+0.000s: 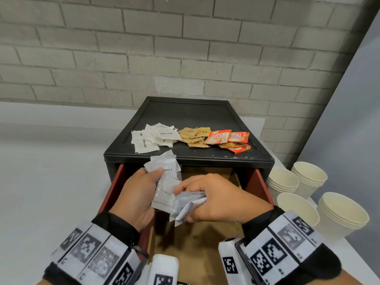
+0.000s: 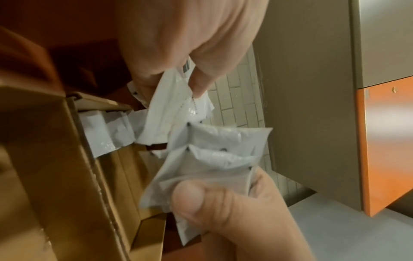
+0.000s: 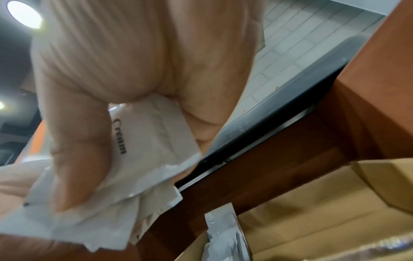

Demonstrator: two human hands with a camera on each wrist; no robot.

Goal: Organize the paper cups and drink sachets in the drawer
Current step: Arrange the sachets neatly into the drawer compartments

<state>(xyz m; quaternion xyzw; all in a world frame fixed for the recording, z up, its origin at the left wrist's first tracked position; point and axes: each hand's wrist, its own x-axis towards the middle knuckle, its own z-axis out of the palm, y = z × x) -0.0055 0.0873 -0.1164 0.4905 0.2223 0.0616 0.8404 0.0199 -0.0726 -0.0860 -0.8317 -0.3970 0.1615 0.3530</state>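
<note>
From the head view, a black cabinet [image 1: 189, 116] stands on the white bench [image 1: 51, 161] with its red-sided drawer [image 1: 261, 188] pulled open; a brown cardboard liner [image 1: 197, 239] sits inside it, and most of its floor is hidden by the hands. The left hand [image 1: 135, 198] holds a bundle of white creamer sachets [image 1: 166, 182] upright over the drawer, thumb pressed across them, while the right hand [image 1: 222, 198] curls its fingers round a second, crumpled bunch of grey-white sachets [image 1: 185, 206] — the two bundles touch. On the cabinet top lie three heaps side by side: white sugar sachets [image 1: 152, 138], brown sachets [image 1: 193, 136] and orange coffee-mix sachets [image 1: 230, 138]. Four stacks of paper cups [image 1: 302, 206] stand on the bench just right of the drawer, the nearest partly cut off by the right wrist. In the left wrist view, a thumb [image 2: 212, 208] pinches grey-white sachets at the bottom and the other hand's fingers [image 2: 201, 83] grip white ones above; behind them more sachets [image 2: 107, 136] lie in a cardboard compartment, though how many cannot be told. The right wrist view is blurred: a thumb [image 3: 78, 150] clamps a sachet printed "Cream" over a fanned stack, and below, one sachet [image 3: 223, 234] stands in the cardboard compartment — its lower part is cut off by the frame.
</note>
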